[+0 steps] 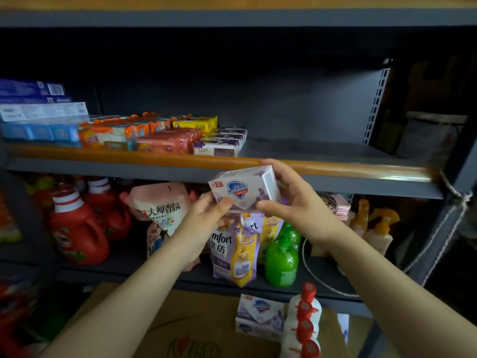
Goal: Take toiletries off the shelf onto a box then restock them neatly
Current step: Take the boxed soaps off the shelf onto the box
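Soap box point(245, 188), pale lilac and white, printed with a blue shield badge reading "Safeguard"; held up in front of the shelf edge point(335, 168), tilted, between both hands. Left hand point(206, 218) pinches its lower left corner, thumb on the front face; right hand point(289, 195) grips its right end, fingers curled over the top and thumb underneath. Shelf: dark grey metal rack with an orange-brown front strip; the right half of this tier is bare board. On its left half, in rows: blue and white toothpaste cartons point(38, 104), orange-wrapped bars point(111, 135), red-pink bars point(165, 142), yellow box point(196, 124), and purple-and-white boxes point(219, 143), one marked "LUX". Tier below: red detergent jugs point(77, 226), pink refill pouch point(157, 202) with Chinese lettering, purple pouch point(232, 251) marked "Comfort", green bottles point(281, 262), orange spray bottles point(376, 228). Cardboard box point(201, 329) at the bottom of view carries a second Safeguard soap box point(258, 316) and white bottles with red caps point(304, 319) just beside it. Surroundings dim; a cord point(456, 200) is knotted round the right upright.
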Tool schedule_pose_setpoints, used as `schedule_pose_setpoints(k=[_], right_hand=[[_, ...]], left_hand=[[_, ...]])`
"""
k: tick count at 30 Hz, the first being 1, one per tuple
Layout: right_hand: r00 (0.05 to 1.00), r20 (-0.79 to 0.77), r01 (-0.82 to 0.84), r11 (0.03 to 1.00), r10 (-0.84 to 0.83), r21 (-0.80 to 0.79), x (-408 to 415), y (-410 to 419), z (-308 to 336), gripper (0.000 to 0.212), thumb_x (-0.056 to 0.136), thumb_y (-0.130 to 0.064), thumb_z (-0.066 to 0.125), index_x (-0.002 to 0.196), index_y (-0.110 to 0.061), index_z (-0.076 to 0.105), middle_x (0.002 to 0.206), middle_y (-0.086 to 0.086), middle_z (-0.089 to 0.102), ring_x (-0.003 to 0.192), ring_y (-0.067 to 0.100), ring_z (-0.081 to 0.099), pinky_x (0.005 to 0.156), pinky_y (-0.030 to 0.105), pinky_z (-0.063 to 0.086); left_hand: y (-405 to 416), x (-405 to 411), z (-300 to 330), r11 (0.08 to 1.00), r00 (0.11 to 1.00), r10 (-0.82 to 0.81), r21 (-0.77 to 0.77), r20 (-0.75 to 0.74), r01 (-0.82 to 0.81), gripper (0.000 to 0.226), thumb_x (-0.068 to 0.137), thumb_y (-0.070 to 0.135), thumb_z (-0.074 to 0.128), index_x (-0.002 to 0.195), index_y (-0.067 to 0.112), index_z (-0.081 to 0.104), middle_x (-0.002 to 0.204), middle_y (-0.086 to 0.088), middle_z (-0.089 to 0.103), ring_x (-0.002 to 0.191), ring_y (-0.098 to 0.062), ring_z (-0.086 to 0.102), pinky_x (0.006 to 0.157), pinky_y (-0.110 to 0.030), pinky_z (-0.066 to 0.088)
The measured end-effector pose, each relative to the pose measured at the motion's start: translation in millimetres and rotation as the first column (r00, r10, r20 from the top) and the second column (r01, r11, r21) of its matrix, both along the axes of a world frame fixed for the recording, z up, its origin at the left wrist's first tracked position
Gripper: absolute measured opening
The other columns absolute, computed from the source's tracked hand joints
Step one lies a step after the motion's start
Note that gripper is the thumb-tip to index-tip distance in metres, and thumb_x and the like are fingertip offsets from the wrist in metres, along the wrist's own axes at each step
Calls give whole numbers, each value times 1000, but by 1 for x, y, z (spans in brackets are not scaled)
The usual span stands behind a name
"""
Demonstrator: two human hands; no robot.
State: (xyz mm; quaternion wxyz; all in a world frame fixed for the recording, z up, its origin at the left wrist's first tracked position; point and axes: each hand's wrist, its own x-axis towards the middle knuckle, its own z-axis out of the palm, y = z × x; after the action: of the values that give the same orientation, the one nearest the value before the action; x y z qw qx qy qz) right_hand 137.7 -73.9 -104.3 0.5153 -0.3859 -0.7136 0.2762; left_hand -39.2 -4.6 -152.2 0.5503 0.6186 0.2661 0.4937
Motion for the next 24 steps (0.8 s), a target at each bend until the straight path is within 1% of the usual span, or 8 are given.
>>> schedule_pose_setpoints(k=[2, 6, 9, 11, 14, 17, 21, 24], right_hand=[[999, 52, 2, 1000, -2, 7, 1, 0, -2, 62, 79, 0, 69, 121, -38, 44, 121, -4, 57, 111, 13, 57, 82, 31, 55], [996, 80, 32, 999, -34, 29, 4, 4, -10, 66, 77, 6, 67, 119, -39, 46, 121, -12, 56, 113, 1, 53, 91, 20, 46], [991, 131, 41, 999, -42, 9, 13, 6, -22, 59, 77, -3, 71, 118, -39, 49, 128, -9, 50, 124, 7, 46, 95, 26, 46], [999, 7, -37, 993, 38, -111, 16, 3, -29, 54, 76, -18, 72, 120, -37, 48, 130, -6, 50, 124, 10, 48, 94, 26, 48], [965, -261, -70, 973, 10, -222, 18, 2, -40, 46, 80, -32, 65, 122, -30, 47, 125, -3, 57, 114, 13, 57, 89, 28, 50], [922, -385, -90, 944, -42, -316, 21, 5, -46, 46, 79, -23, 66, 122, -16, 51, 122, 7, 62, 105, 20, 64, 85, 31, 54], [947, -320, -100, 945, -5, -312, 32, 0, -53, 51, 69, -16, 77, 115, -14, 55, 111, 8, 67, 101, 25, 65, 83, 34, 54], [991, -136, -25, 978, -3, -205, 36, -6, -58, 50, 73, 9, 69, 107, -21, 48, 104, 6, 62, 97, 15, 61, 83, 31, 53]], left_hand=[[-1, 0, -5, 993, 994, -74, -88, 75, 80, 33, 77, 32, 53, 105, 17, 58, 105, -7, 68, 92, -20, 67, 75, -27, 54], [-3, -4, -10, 965, 982, -130, -211, 135, 156, 53, 77, 52, 39, 114, 16, 54, 103, -11, 69, 90, -21, 68, 74, -28, 55], [-4, -6, -10, 973, 977, -101, -188, 188, 137, 40, 83, 43, 57, 114, 17, 54, 105, -11, 67, 87, -17, 68, 70, -26, 55], [-3, -8, -11, 985, 969, -88, -124, 230, 120, 43, 77, 26, 70, 117, 24, 55, 110, -3, 67, 95, -16, 66, 73, -26, 55], [-4, -10, -14, 995, 983, -97, -20, 158, 101, 61, 74, 1, 69, 120, 38, 53, 121, 3, 61, 111, -16, 59, 90, -32, 51], [-6, -9, -18, 987, 986, -154, 51, 56, 151, 76, 68, -2, 72, 126, 40, 47, 130, 10, 54, 121, -15, 52, 96, -32, 47], [-9, -6, -24, 976, 979, -198, 85, -46, 201, 80, 74, -12, 67, 132, 36, 41, 129, 8, 54, 115, -12, 56, 86, -24, 49], [-10, -4, -30, 975, 984, -71, 198, -164, 103, 85, 74, -11, 68, 128, 48, 40, 117, 15, 57, 108, -8, 59, 84, -26, 51]])
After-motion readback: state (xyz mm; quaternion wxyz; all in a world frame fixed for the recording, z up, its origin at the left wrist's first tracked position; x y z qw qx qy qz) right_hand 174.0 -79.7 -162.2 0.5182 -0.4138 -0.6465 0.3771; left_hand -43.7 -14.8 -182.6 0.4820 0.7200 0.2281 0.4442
